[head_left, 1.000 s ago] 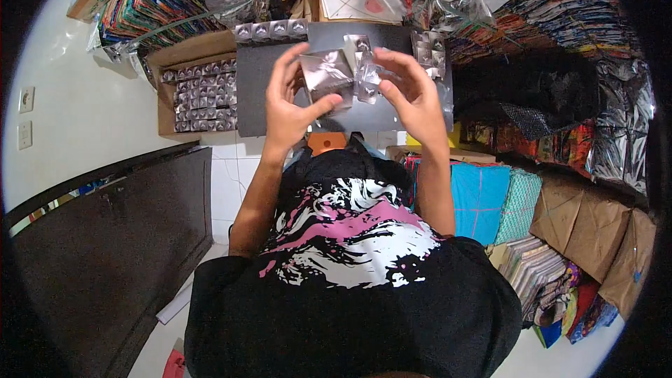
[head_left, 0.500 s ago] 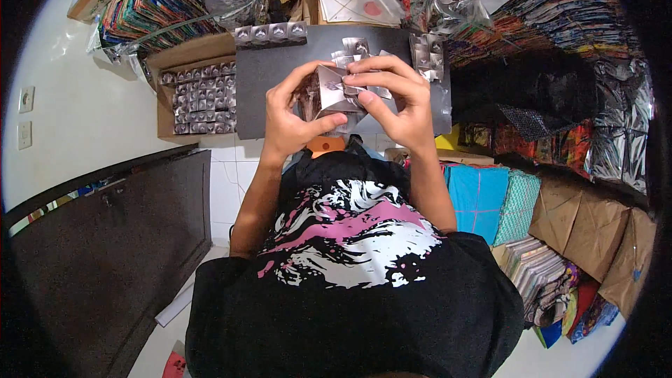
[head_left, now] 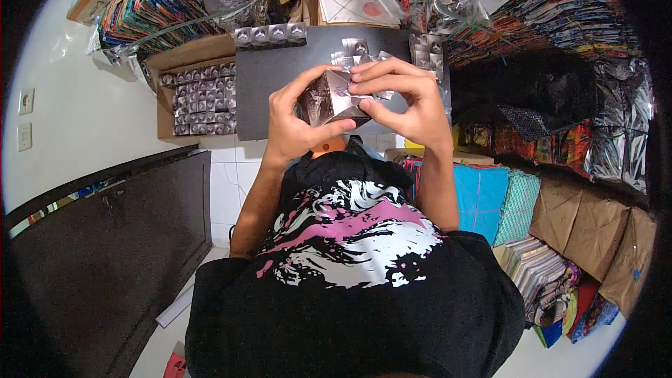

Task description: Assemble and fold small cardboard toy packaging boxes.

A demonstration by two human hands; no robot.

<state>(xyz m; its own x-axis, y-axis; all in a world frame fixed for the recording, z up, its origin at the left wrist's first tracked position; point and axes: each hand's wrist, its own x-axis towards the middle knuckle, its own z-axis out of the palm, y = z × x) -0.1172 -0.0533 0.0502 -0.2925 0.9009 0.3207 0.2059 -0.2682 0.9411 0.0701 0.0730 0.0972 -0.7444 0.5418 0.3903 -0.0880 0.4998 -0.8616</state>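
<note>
Above the near part of the dark tabletop I hold a small carton, printed dark brown and silvery grey. My left hand wraps round its body, thumb on the near side and fingers on the far side. At the carton's pale right end, my right hand has its thumb and fingertips closed on the folded flaps. Just beyond lie several flat grey carton blanks, partly hidden by my right fingers. What the carton contains does not show.
A brown cardboard box at the left holds rows of small finished cartons. Another row of cartons stands at the table's far left corner, and more grey cartons lie at its right edge. Stacked packets crowd the back.
The carton has turned slightly in my hands, its pale end now tilted more to the right. My right hand has shifted a little to the right, its fingertips still on the flaps.
</note>
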